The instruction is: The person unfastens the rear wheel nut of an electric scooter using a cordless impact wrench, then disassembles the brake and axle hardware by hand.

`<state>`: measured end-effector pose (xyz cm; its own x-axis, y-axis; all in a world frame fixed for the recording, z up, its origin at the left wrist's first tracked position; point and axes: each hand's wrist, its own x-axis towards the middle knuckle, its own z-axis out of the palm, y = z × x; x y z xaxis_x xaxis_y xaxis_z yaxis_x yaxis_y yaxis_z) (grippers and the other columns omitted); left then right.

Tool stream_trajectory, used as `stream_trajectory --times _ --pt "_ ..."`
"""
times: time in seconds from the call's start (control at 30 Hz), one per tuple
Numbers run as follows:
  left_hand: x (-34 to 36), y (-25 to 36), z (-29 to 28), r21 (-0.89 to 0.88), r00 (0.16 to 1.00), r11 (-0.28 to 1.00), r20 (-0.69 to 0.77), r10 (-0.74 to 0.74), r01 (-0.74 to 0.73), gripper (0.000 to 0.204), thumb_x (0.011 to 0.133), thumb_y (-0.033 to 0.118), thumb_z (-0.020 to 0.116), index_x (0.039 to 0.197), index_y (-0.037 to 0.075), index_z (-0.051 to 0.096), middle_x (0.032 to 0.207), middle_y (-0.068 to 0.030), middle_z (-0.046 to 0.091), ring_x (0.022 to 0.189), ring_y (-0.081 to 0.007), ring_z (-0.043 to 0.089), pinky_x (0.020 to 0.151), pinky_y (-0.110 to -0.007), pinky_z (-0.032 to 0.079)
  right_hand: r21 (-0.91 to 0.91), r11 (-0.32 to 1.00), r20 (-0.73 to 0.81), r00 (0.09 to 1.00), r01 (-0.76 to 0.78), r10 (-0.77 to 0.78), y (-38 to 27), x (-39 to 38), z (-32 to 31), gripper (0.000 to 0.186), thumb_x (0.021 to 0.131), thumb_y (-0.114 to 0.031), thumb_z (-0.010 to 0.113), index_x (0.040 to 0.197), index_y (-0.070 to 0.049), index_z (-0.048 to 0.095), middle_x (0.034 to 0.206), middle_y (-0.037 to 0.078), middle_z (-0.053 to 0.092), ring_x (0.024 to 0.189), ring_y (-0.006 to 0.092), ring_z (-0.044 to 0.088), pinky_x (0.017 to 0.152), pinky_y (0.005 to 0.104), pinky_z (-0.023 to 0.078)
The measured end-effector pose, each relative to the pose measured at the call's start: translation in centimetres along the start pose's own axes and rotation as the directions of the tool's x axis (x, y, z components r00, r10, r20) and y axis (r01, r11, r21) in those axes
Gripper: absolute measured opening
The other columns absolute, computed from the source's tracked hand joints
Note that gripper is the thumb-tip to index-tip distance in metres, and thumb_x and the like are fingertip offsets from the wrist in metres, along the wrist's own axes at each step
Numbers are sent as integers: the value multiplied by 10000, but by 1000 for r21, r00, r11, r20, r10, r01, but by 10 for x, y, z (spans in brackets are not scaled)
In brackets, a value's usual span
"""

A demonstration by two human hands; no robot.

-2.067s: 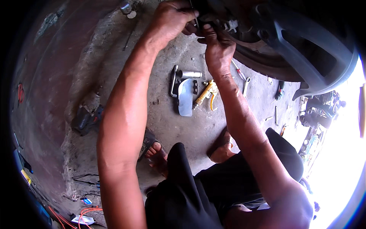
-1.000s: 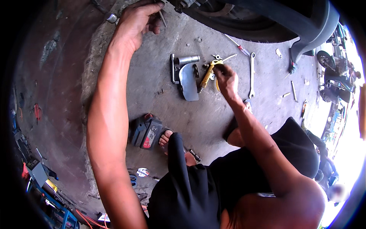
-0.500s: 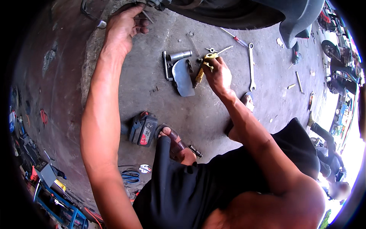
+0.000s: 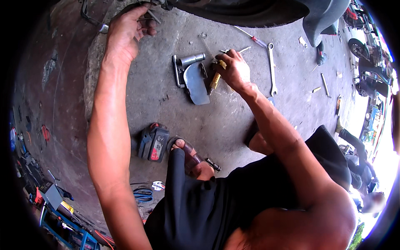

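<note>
My left hand is up at the top left by the wheel, its fingers closed around a thin metal rod beside the hub. At the middle, my right hand has its fingers curled over a yellow-handled tool, apparently an air gun, on the concrete. Left of it lie a silver cylinder, an L-shaped socket wrench and a curved metal plate. A spring lies above. A screwdriver and a long combination spanner lie to the right.
A dark power-tool battery pack stands beside my left foot. Blue hose and a cluttered tool rack are at lower left. A drill lies at right. Motorbikes and another person are at the right edge.
My right hand has left the wheel hub and moved down onto the yellow tool on the floor. My left hand has shifted leftward in view. The wheel now appears higher in the picture.
</note>
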<state>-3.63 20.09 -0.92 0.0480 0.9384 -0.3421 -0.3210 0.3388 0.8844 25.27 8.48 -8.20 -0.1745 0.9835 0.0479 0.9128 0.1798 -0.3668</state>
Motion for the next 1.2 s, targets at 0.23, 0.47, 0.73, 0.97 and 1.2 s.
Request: stream_trajectory --times 0.23,0.47,0.73,0.97,1.2 --pt "-3 5 18 1 999 1000 -22 -32 32 156 892 179 534 915 53 623 773 -47 620 665 -160 591 575 -312 469 -82 996 180 984 35 -20 4 18 10 213 760 -229 670 926 -101 636 961 94 560 974 293 540 795 387 481" --pt "-12 12 22 20 998 999 -44 -48 49 159 867 164 528 885 54 643 720 -43 630 616 -158 588 553 -295 472 -94 986 124 984 138 -126 5 12 13 167 760 -192 656 890 -93 624 935 89 560 933 289 553 758 385 494" --pt "-3 5 18 2 994 998 -95 -56 57 157 880 169 520 875 52 625 719 -47 621 617 -170 586 550 -312 472 -205 928 186 943 310 -275 12 19 13 188 749 -180 624 913 -92 600 916 79 575 924 286 545 788 384 471" --pt "-8 8 18 12 997 997 -25 -71 71 153 884 162 516 887 56 626 735 -50 626 659 -169 594 578 -309 472 -72 977 100 976 200 -192 6 16 -1 257 759 -148 654 999 -101 577 927 87 598 933 282 566 799 375 478" --pt "-27 7 4 -4 1000 1000 7 -6 6 167 896 193 567 975 51 608 874 -62 634 733 -158 601 610 -319 473 839 192 380 801 -509 462 30 7 -13 287 834 -108 535 1066 49 598 909 107 640 773 186 621 683 290 519"
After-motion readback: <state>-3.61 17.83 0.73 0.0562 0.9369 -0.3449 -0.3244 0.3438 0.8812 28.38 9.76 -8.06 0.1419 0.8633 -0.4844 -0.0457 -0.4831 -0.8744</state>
